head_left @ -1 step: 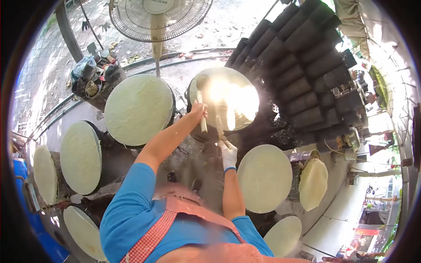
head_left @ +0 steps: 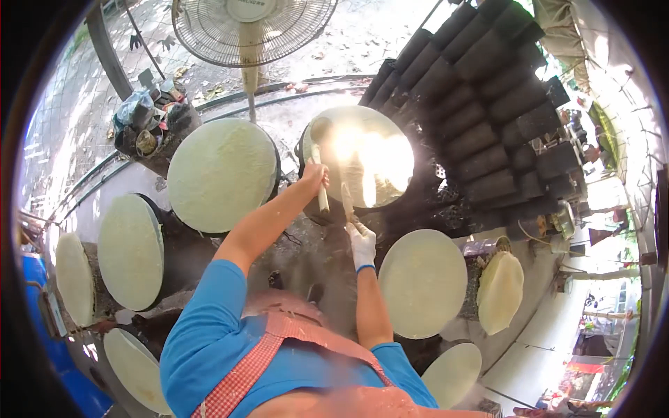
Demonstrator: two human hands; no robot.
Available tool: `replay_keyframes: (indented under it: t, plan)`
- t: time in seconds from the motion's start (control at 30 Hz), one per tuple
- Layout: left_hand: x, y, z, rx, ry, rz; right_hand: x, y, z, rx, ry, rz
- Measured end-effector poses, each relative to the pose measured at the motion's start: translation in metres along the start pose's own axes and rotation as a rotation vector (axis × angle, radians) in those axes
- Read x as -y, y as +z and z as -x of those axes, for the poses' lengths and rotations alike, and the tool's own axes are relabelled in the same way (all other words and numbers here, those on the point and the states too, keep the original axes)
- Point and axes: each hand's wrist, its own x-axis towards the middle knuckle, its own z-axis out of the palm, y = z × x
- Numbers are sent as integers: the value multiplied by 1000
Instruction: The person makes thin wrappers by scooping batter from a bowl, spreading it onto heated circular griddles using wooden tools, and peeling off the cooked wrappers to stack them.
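A round griddle (head_left: 380, 150) in front of me glares with wet, shiny batter. My left hand (head_left: 315, 177), bare, is shut on the wooden handle of a ladle (head_left: 321, 132) whose head rests over the griddle's left side. My right hand (head_left: 362, 244), in a white glove, grips a thin stick (head_left: 346, 198) that points up onto the same griddle. The two hands are close together at the griddle's near edge. My blue sleeves and a red checked apron strap fill the lower middle.
Several round griddles covered with pale sheets ring me: a large one (head_left: 221, 174) at the left, another (head_left: 130, 251) further left, one (head_left: 421, 282) at the right. A standing fan (head_left: 254, 28) is behind. Stacked dark tubes (head_left: 488, 90) rise at the upper right.
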Motion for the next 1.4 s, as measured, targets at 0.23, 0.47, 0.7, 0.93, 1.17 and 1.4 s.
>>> replay_keyframes:
  t: [0.23, 0.47, 0.7, 0.93, 1.17, 1.4]
  plan:
    - [-36, -66, 2, 14, -114, 211, 76, 7, -14, 52, 30, 885]
    - [-38, -65, 29, 31, -3, 151, 7, 46, -14, 124, 88, 22]
    - [-57, -148, 135, 148, -221, 202, 54, 35, 15, 164, 236, -295]
    - [-23, -235, 229, 692, -265, 437, 87, 26, -12, 83, -209, 961]
    - [91, -262, 331, 280, -159, 786, 68, -7, -67, -89, -361, 686]
    - [272, -284, 430, 40, 83, 1303, 70, 172, 84, 1011, -511, 483]
